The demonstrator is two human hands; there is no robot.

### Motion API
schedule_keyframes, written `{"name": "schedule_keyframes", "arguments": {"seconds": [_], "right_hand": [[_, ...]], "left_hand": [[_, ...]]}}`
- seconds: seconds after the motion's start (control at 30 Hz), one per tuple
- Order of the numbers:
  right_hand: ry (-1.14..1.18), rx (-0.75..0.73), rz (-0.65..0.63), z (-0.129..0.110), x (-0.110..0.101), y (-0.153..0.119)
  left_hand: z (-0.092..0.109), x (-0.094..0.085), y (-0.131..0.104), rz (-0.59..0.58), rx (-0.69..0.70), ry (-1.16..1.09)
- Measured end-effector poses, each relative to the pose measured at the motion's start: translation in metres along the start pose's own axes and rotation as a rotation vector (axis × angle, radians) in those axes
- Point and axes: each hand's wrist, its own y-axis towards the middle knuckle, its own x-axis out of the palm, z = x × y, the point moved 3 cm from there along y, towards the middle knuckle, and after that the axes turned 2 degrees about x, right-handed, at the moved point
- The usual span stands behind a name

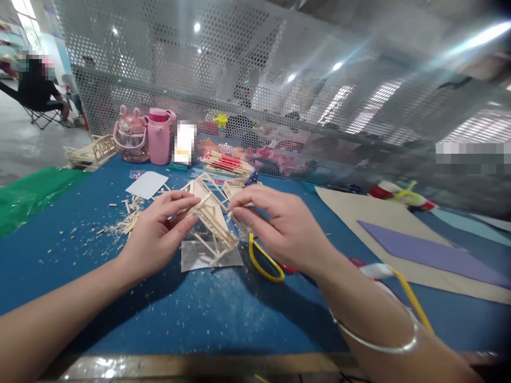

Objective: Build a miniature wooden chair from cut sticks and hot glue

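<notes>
A small model frame of thin wooden sticks (215, 221) is held tilted above the blue table, between both hands. My left hand (159, 226) pinches its left upper edge between thumb and fingers. On the other side my right hand (279, 221) has thumb and forefinger closed at the frame's right edge; whether a small piece sits between those fingertips is too blurred to tell. Beneath the model lies a grey sheet (189, 258). Scissors with yellow handles (266, 266) rest under my right hand, partly hidden by it.
Cut stick bits (130, 221) and a white paper piece (147, 184) lie left. Behind stand a pink bottle (158, 137), a clear pink cup (131, 141) and a bundle of red-tipped sticks (227, 162). Purple foam (431, 252) lies on beige board (343, 205) at right, before a perforated metal screen (239, 64).
</notes>
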Motion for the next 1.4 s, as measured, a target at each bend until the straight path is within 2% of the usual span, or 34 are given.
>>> {"name": "schedule_keyframes", "arguments": {"seconds": [0.1, 0.17, 0.3, 0.43, 0.63, 0.83, 1.1, 1.4], "right_hand": [[-0.141, -0.171, -0.087, -0.009, -0.002, 0.020], [-0.219, -0.224, -0.141, -0.011, -0.002, 0.032], [-0.260, -0.231, -0.219, -0.011, -0.002, 0.047], [-0.320, -0.250, -0.246, -0.011, -0.002, 0.047], [-0.268, -0.212, -0.210, -0.010, 0.001, 0.043], [-0.329, -0.218, -0.216, -0.010, 0.004, 0.042], [-0.326, -0.221, -0.141, -0.014, 0.005, 0.040], [-0.053, 0.000, -0.083, -0.010, 0.010, 0.034]], "left_hand": [[0.001, 0.000, 0.000, -0.008, -0.005, 0.011], [0.001, 0.000, 0.000, -0.006, -0.002, 0.010], [0.003, -0.001, 0.001, 0.007, 0.031, 0.051], [0.003, -0.001, 0.001, 0.018, 0.048, 0.082], [0.004, -0.001, 0.000, 0.032, 0.038, 0.096], [0.004, -0.002, 0.002, 0.042, 0.034, 0.102], [0.003, -0.001, 0.001, 0.038, 0.049, 0.091], [0.004, -0.001, 0.000, 0.040, 0.064, 0.104]]}}
